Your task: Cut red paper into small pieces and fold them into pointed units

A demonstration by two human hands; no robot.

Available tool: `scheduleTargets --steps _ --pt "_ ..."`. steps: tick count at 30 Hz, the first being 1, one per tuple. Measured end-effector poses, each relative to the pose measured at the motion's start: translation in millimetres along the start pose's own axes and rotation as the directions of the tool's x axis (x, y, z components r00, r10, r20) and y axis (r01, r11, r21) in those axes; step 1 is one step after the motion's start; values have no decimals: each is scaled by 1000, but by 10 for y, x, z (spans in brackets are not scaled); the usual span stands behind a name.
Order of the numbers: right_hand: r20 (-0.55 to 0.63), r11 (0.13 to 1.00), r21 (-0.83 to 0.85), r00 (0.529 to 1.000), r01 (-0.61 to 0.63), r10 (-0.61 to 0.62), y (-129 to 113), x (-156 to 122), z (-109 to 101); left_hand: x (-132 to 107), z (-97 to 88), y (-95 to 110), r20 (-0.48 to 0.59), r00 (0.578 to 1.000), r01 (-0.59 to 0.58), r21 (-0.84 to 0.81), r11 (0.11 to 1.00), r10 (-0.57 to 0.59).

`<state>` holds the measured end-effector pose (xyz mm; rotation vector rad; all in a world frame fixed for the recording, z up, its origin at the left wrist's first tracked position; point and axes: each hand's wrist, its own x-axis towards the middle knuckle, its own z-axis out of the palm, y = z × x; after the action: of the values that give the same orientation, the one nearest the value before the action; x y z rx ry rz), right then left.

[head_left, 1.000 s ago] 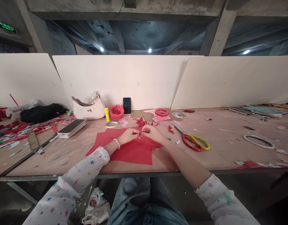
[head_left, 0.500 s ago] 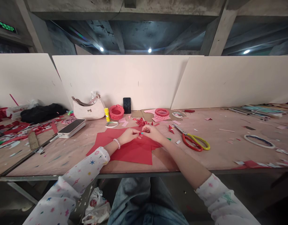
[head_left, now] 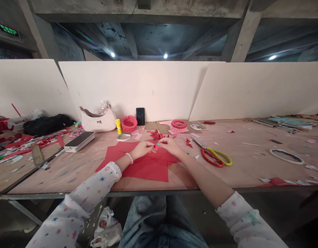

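Quick snap from my bench: my left hand (head_left: 143, 150) and my right hand (head_left: 170, 146) are both in the middle of the frame, angled in toward each other, not spread. The fingertips meet around a tiny bit of red paper (head_left: 156, 146), and it looks pinched between them, though it's too small and too covered to see its shape. Both hands hover just over a loose stack of red paper sheets (head_left: 145, 168), and I've got a beaded bracelet (head_left: 129, 158) on my left wrist and starry white sleeves (head_left: 96, 186) pushed back.

Just above my fingers there's a little heap of red paper scraps (head_left: 156, 135). To the right of my right hand lie scissors with red and yellow handles (head_left: 213, 156), open a bit, on the plywood table (head_left: 241, 162). Along the back, left to right: a white handbag (head_left: 98, 120), a yellow glue stick (head_left: 119, 126), a red paper ring (head_left: 128, 123), a black phone (head_left: 140, 116) propped upright against the white board (head_left: 153, 89), then a second, pinker paper ring (head_left: 178, 124) on cardboard. Toward the left sits a white box with a black top (head_left: 79, 141), and more red offcuts are piled at the far left edge (head_left: 19, 141).
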<state>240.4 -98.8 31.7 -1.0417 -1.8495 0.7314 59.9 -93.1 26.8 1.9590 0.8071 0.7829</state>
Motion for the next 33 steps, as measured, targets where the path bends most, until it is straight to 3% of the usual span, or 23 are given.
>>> scheduleTargets --steps 13,24,26,29,33 --pt "26 989 48 990 141 -142 -28 -1 10 -7 10 62 -10 1000 26 -41 999 -26" --pt "-52 998 32 997 53 -51 -129 -34 1 2 15 65 -112 992 43 -131 990 -58" --pt "-52 996 7 995 85 -85 -89 -26 5 -10 28 77 -79 996 38 -74 997 -44" --pt "-13 989 -48 990 139 -139 -12 -17 27 -36 52 100 -39 996 -77 119 990 82" --pt "94 972 -122 977 203 -193 15 -41 70 -67 66 135 -29 972 -205 383 901 233"
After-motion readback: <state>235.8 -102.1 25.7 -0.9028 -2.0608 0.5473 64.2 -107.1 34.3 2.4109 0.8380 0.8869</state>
